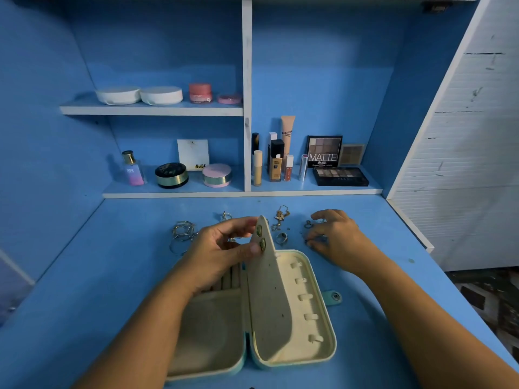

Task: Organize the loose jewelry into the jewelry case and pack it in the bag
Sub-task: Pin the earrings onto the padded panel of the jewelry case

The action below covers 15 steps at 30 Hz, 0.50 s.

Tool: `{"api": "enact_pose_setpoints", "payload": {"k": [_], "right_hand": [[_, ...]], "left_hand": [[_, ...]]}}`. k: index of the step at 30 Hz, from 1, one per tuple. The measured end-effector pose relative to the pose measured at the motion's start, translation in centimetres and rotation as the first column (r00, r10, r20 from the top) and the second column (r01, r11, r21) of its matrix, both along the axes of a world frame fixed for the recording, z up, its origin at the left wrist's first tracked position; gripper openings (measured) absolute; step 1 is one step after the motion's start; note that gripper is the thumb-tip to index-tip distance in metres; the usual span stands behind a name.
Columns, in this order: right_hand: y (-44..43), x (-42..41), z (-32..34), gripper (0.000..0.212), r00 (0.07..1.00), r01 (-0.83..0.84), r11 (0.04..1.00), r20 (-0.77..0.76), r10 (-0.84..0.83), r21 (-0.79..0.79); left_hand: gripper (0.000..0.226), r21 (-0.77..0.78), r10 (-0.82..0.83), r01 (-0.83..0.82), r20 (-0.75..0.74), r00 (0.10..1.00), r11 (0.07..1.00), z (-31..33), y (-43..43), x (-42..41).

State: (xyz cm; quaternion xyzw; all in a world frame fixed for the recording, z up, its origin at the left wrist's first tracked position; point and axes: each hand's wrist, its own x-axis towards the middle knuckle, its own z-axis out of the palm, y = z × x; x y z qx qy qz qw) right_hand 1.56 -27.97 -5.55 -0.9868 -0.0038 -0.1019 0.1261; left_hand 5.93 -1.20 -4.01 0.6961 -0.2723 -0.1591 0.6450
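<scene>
Steadying the flap (269,290) of the open case (332,327) on the desk (112,276), my left hand (222,248) pinches its top beside two green studs (260,237). My right hand (334,237) curls over loose earrings (308,224) right of the case; whether it holds one, I cannot tell. Best: flap rigid, one post per hole.

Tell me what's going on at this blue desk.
A person is sorting jewelry. Their left hand pinches the earring panel of the open jewelry case, holding it up; two green studs sit on it. Their right hand reaches among small pieces on the desk right of the case; whether it has one pinched is unclear. Bangles, a ring and a gold chain lie loose behind the case. No bag is in view.
</scene>
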Motion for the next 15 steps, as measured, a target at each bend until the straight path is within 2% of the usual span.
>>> {"api": "enact_pose_setpoints", "payload": {"k": [7,15], "right_hand": [[0.4,0.9,0.4,0.019,0.999,-0.023,0.997,-0.044,0.02,-0.069],[1.1,1.4,2.1,0.024,0.986,-0.103,0.962,-0.151,0.065,-0.255]], "left_hand": [[0.062,-0.017,0.005,-0.005,0.002,1.0,1.0,-0.2,0.1,0.2],[0.061,-0.024,-0.007,0.007,0.0,1.0,1.0,0.0,0.0,0.1]]}}
